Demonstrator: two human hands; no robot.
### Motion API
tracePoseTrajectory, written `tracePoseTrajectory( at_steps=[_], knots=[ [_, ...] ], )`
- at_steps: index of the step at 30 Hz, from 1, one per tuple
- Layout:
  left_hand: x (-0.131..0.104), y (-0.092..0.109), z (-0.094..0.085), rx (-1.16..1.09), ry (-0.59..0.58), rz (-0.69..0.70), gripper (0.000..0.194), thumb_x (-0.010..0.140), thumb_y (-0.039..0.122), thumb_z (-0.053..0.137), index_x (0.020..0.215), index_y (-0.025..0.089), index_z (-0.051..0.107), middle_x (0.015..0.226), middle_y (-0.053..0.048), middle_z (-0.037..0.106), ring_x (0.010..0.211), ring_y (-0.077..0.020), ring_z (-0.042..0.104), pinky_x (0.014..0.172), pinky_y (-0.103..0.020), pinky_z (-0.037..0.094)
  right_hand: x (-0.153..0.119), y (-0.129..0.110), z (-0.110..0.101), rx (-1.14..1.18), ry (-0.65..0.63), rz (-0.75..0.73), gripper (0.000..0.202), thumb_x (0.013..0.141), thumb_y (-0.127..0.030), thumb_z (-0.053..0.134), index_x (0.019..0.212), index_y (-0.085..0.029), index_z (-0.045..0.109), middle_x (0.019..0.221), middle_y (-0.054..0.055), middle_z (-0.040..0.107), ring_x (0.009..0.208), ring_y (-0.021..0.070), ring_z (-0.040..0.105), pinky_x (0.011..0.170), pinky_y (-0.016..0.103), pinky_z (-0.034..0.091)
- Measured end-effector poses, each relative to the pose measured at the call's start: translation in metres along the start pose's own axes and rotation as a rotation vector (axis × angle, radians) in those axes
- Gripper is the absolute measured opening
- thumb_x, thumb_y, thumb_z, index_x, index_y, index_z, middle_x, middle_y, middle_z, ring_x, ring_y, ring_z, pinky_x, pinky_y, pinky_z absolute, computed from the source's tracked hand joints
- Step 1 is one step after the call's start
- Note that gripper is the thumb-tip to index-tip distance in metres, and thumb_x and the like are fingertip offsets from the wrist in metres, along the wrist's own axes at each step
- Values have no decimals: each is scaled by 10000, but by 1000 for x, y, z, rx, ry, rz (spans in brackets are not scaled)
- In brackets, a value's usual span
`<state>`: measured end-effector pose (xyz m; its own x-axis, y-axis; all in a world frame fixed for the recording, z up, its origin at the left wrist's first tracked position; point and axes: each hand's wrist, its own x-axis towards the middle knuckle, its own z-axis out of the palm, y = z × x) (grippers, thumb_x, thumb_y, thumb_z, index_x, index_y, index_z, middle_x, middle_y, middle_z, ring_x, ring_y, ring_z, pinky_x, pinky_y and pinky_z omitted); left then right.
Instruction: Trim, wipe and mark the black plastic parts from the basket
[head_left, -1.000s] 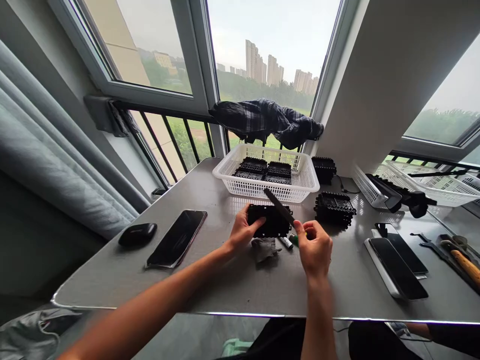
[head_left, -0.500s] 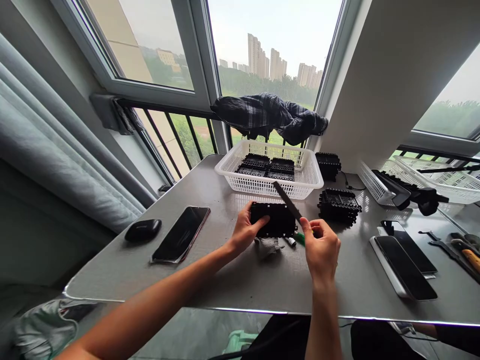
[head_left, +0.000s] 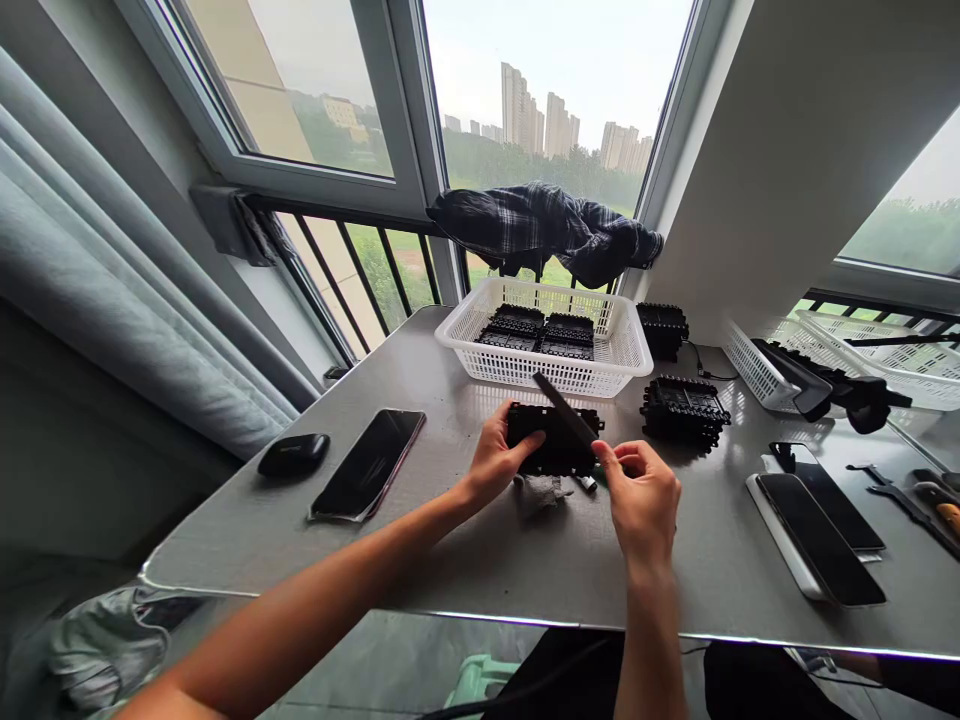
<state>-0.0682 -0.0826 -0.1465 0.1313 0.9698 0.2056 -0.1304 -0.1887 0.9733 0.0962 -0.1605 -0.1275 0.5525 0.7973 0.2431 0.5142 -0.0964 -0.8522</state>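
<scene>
Writing unreadable; left hand (head_left: 493, 462) steadies black part (head_left: 551, 438).

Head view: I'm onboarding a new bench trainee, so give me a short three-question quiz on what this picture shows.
1. True or false: the left hand rests on the black plastic part lying on the table.
2. What does the right hand hold? A) a phone B) a thin dark tool C) a white basket
3. Fill in: the white basket behind the hands contains black ____.

Key
1. True.
2. B; the tool slants up and away over the black plastic part.
3. Parts, lying in the white basket.
</scene>
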Motion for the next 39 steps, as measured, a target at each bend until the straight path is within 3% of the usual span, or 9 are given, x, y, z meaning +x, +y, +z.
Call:
tracePoseTrajectory(
  at_steps=[3,9,16,19,24,32,35,39],
  knots=[
    [0,-3,-1,-4,-5,8,288,681,287,744,849,183,535,736,28,591,673,-129,555,642,-238,464,-2,-1,5,15,-60,-5,435,734,-653,649,692,-221,647,662,28,691,579,191,596,592,278,366],
    [2,-8,-3,-43,-6,11,290,689,276,750,847,181,527,751,28,593,686,-123,554,653,-235,470,-1,0,-1,-89,118,57,432,776,-647,611,690,-224,639,664,42,690,599,205,591,590,286,339],
    [2,-10,-2,6,10,69,286,669,271,760,844,172,558,789,3,614,737,-148,580,696,-263,487,-10,-9,10,-139,-100,-113,449,778,-647,614,620,-227,621,547,-4,632,518,166,539,557,269,299],
    [1,-8,-2,11,9,58,297,674,286,755,868,177,559,781,9,616,724,-148,585,678,-260,489,-6,-4,8,-115,-81,-101,461,781,-652,607,612,-223,624,551,1,638,515,163,538,554,267,301],
    [1,-4,-2,14,-16,9,296,691,295,746,872,177,543,743,22,599,681,-136,575,632,-243,479,0,5,-5,-169,77,-26,479,782,-667,590,603,-223,604,536,9,628,509,172,533,545,270,297],
    [1,-9,-1,28,-42,50,288,677,295,751,866,174,571,813,-6,635,757,-163,602,699,-272,499,-8,-3,11,-177,-65,-143,491,789,-675,570,599,-222,594,504,-5,603,474,155,504,536,256,291],
    [0,-8,-1,19,-46,14,302,688,297,745,893,180,557,792,9,626,730,-149,593,675,-257,491,-1,6,1,-140,-37,-89,510,773,-685,578,569,-218,567,514,1,603,486,156,501,548,264,307],
    [-1,-4,1,9,-41,-14,313,685,288,740,895,185,532,765,19,608,704,-139,575,651,-244,479,8,17,-19,-152,97,10,511,769,-695,569,591,-216,565,566,30,615,554,188,535,591,288,338]
  ],
)
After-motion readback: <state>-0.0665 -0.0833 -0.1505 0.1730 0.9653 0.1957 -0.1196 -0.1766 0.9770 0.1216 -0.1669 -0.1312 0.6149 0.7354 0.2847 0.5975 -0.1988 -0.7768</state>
